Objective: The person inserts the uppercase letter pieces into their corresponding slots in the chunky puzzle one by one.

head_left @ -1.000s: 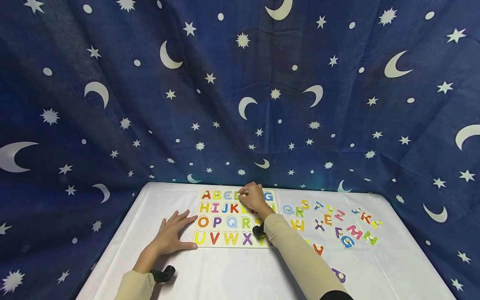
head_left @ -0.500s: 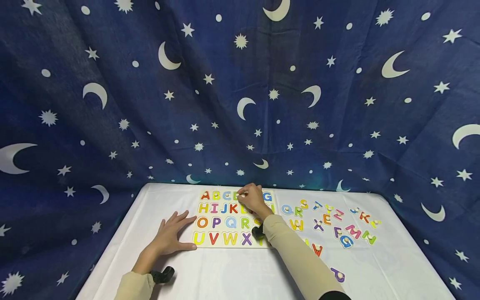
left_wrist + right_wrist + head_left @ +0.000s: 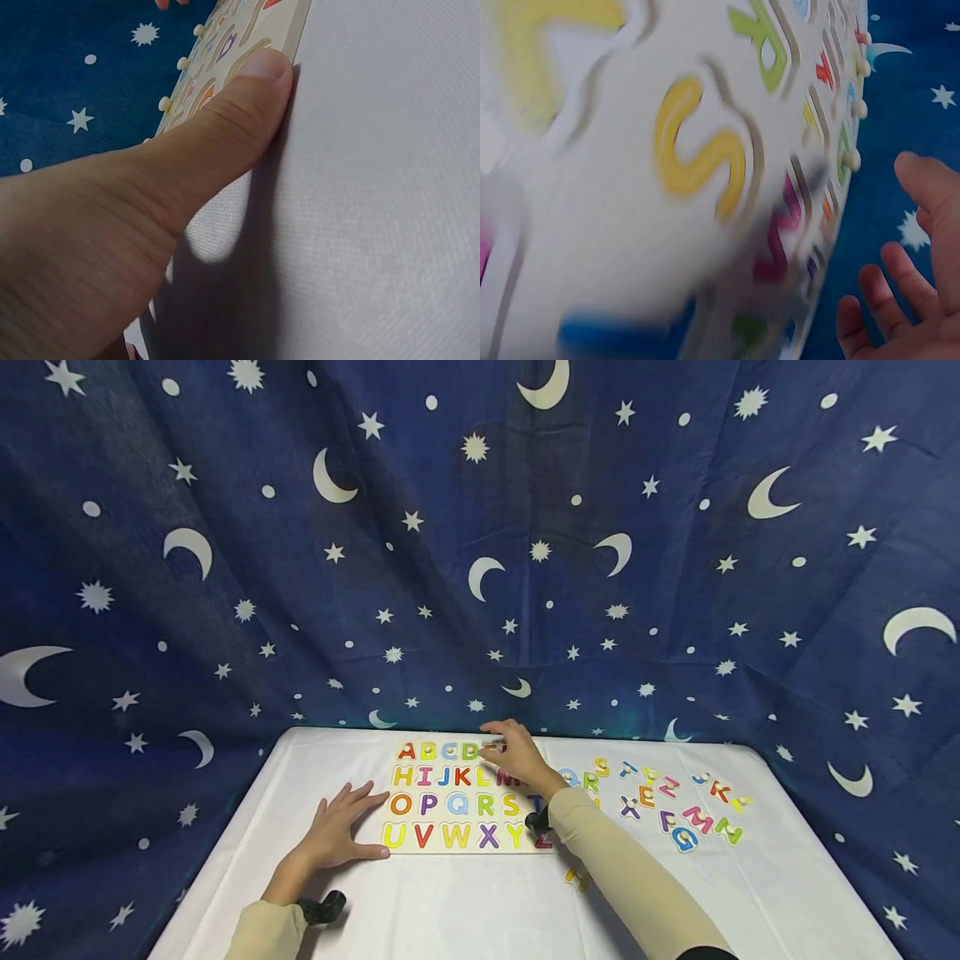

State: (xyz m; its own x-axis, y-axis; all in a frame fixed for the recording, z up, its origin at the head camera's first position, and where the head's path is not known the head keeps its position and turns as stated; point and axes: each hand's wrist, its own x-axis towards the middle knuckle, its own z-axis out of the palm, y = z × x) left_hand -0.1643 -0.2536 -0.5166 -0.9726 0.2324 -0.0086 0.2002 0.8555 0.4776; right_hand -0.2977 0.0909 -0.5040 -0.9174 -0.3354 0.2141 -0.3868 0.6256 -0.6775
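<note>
A wooden alphabet puzzle board (image 3: 431, 820) lies at the far side of the table. Knobbed letters A (image 3: 407, 751), B (image 3: 428, 751), C (image 3: 449, 751) and D (image 3: 469, 751) sit in its top row. My right hand (image 3: 521, 764) hovers over the row just right of the D, thumb and fingers parted with nothing between them. My left hand (image 3: 337, 833) spreads at the board's left side. In the left wrist view its thumb (image 3: 240, 105) lies straight against the board's edge.
Several loose knobbed letters lie right of the board, among them an E (image 3: 646, 797), a G (image 3: 684, 838) and an N (image 3: 727, 831). Another piece (image 3: 577, 877) shows beside the right sleeve (image 3: 630, 868). A dark blue starry curtain (image 3: 420, 568) hangs behind the table.
My right hand has let go of the D's knob, opened its fingers and moved slightly right. Its forearm now covers some loose letters. My left hand stays at the board.
</note>
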